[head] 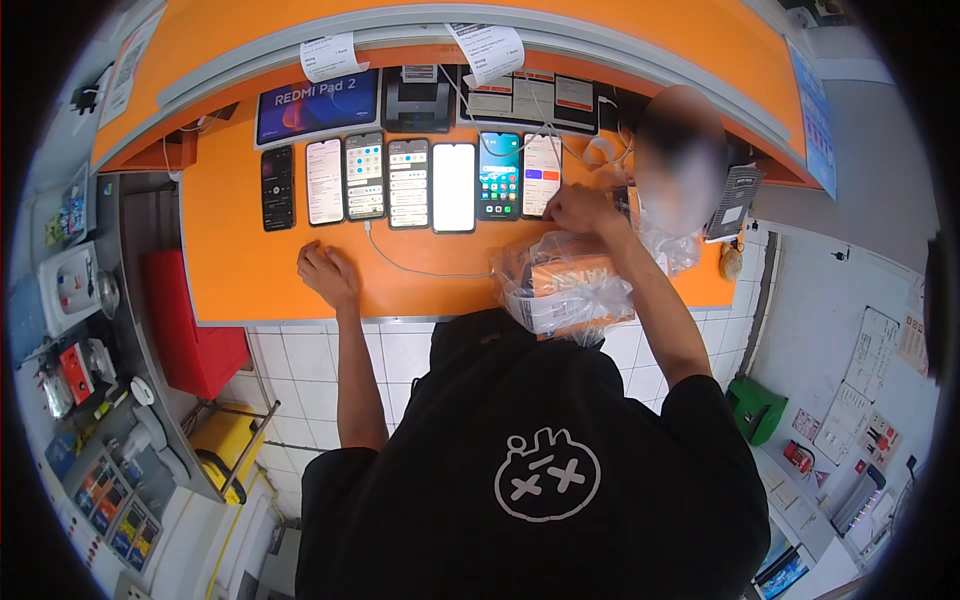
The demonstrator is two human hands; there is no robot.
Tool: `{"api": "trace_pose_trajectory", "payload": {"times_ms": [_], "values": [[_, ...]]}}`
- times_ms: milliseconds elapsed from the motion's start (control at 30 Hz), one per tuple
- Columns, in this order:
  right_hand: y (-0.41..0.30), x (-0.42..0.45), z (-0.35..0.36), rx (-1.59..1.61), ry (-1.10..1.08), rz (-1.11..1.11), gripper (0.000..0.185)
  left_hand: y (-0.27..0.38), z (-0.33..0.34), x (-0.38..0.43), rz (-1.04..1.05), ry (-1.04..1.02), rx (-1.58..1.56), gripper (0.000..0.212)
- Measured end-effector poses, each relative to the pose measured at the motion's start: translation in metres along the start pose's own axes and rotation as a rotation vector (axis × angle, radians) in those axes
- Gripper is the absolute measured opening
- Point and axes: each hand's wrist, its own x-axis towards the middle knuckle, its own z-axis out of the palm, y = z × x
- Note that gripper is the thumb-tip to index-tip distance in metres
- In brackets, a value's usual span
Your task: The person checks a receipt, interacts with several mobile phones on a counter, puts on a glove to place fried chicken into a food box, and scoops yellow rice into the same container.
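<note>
My left hand (pixel 328 276) rests on the orange counter (pixel 247 277) with loosely bent fingers and holds nothing. My right hand (pixel 583 210) is at the lower right edge of the rightmost phone (pixel 541 184), fingers bent; its fingertips are partly hidden. Several phones lie in a row, among them a dark one (pixel 277 187) at the left end, one with a blank white screen (pixel 454 187) and one showing app icons (pixel 499 176). A white cable (pixel 420 272) runs from a phone's lower edge towards a clear plastic bag (pixel 566 289) around orange and white packages, below my right forearm.
Behind the phones stand a boxed tablet (pixel 319 105), a black printer-like device (pixel 417 101) and a large tablet (pixel 529 101). Paper slips (pixel 487 52) hang from the shelf edge (pixel 465 21). Cables loop at the right near a notebook (pixel 735 202). A red bin (pixel 191 326) stands left.
</note>
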Motion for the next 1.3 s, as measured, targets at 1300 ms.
{"api": "trace_pose_trajectory", "payload": {"times_ms": [1300], "values": [[-0.004, -0.002, 0.001, 0.14, 0.069, 0.075, 0.027, -0.005, 0.002, 0.001, 0.027, -0.007, 0.03, 0.028]]}}
